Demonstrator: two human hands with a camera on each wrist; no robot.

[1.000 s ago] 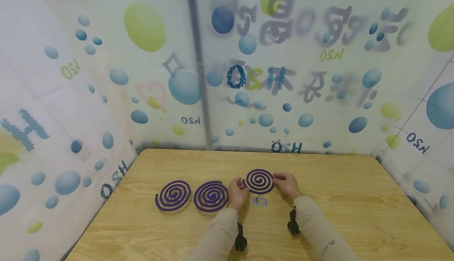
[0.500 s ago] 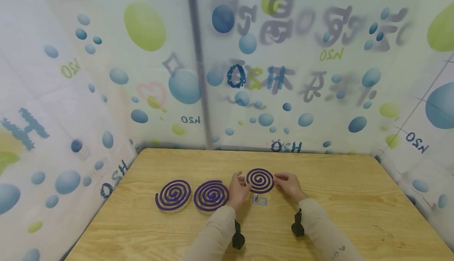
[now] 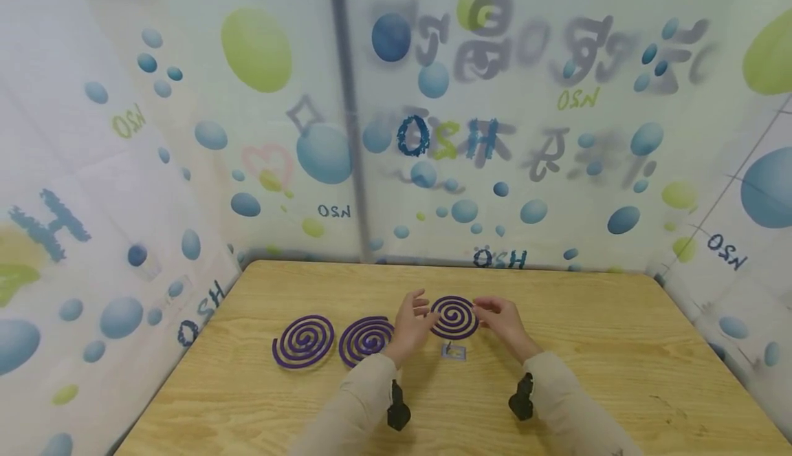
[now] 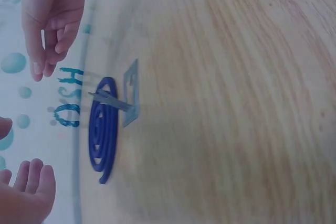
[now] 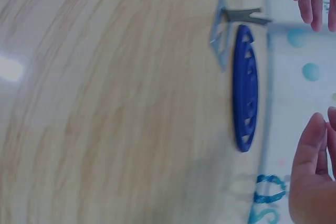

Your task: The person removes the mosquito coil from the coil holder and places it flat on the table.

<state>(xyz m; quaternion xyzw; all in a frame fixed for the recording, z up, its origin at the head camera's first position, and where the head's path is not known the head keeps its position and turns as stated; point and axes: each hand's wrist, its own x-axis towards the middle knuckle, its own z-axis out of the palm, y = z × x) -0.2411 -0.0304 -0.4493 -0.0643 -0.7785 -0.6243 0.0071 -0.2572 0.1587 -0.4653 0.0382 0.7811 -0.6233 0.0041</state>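
Note:
A purple mosquito coil [image 3: 454, 316] lies on the wooden table between my two hands. My left hand [image 3: 410, 325] is at the coil's left edge, fingers spread and raised, holding nothing. At its right edge is my right hand [image 3: 504, 320], fingers loosely bent, also with nothing in its grasp. Both wrist views show the hands above the coil, apart from it. A small metal coil stand [image 3: 454, 352] lies just in front of this coil; in the left wrist view its upright prong [image 4: 109, 99] sticks up from the flat plate.
Two more purple mosquito coils lie to the left: a middle coil [image 3: 365, 342], partly covered by my left hand and sleeve, and an outer coil [image 3: 304, 340]. A patterned wall sheet [image 3: 532, 236] rises behind the table's far edge [image 3: 575, 272].
My left hand has let go of the coil's edge and opened with its fingers lifting. My right hand has also come away from the rim. The coil stays where it was.

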